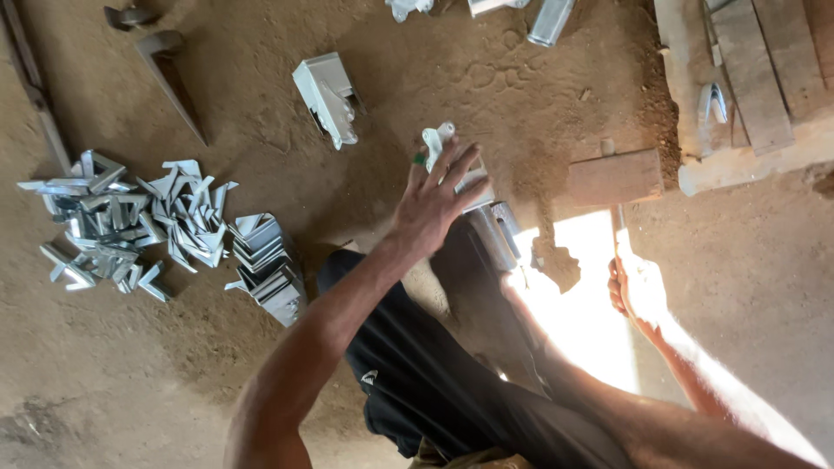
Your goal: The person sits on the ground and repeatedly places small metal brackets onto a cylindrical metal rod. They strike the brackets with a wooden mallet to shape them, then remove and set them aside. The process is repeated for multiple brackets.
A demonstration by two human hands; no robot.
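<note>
Leg in black trousers lies nearest, bent over the brown dirt floor. And the hands?

"Apart. The left hand, fingers spread and unclenched, lies over a silvery bent sheet-metal piece just past the knee, touching it but not clamped on it. The right hand is closed round the thin handle of a hammer with a rusty-brown block head, near the piece on its right."

Which step, then?

"Steadying the piece for a blow, I judge. A strike would call for the left fingers to be clear of the head."

Farther out?

"Leftward, a loose pile of shiny angle pieces beside a neat stack; beyond, a white folded bracket; far right, grey wooden planks."
</note>
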